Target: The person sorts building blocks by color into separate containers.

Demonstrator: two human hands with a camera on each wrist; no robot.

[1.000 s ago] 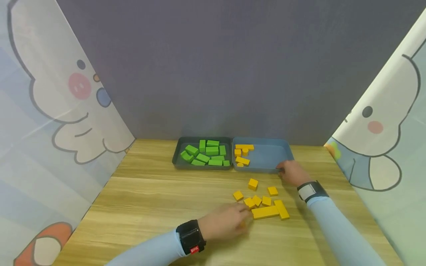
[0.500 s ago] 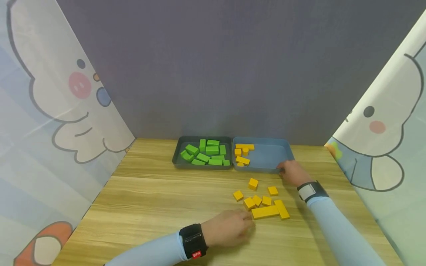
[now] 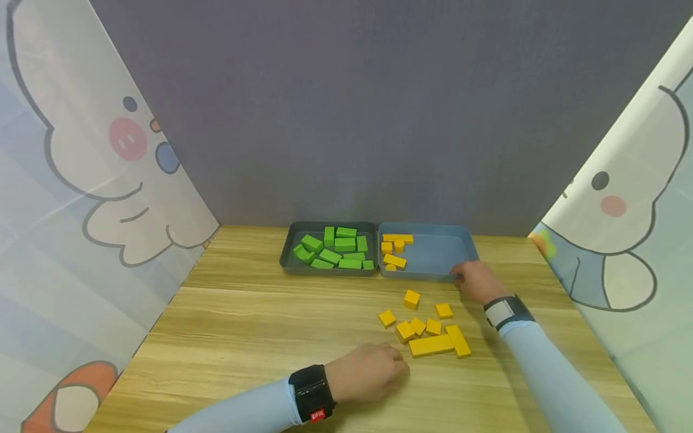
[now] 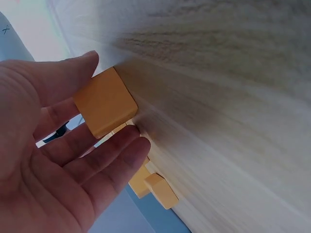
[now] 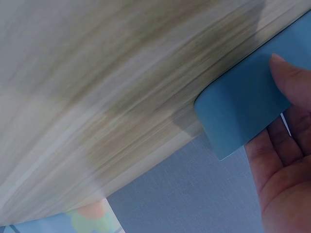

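My left hand [image 3: 368, 371] is low over the table, just left of the loose yellow blocks. In the left wrist view it pinches a cube-like yellow block [image 4: 107, 103] between thumb and fingers; the head view hides this block behind the hand. My right hand [image 3: 476, 281] grips the front wall of the blue tray [image 3: 438, 278] near its right corner. The right wrist view shows the thumb on the outside of that tray wall [image 5: 243, 97] and the fingers over its rim. Several yellow blocks lie in the tray's left part.
Several loose yellow blocks, among them a long bar [image 3: 431, 346] and a cube [image 3: 411, 299], lie in front of the blue tray. A dark grey tray [image 3: 287, 255] with several green blocks adjoins it on the left. A grey panel [image 3: 346, 120] stands behind both trays.
The left hand has drawn back slightly toward the person, away from the loose blocks. Its fingers uncover the left end of the long bar. The right hand keeps its grip on the tray.
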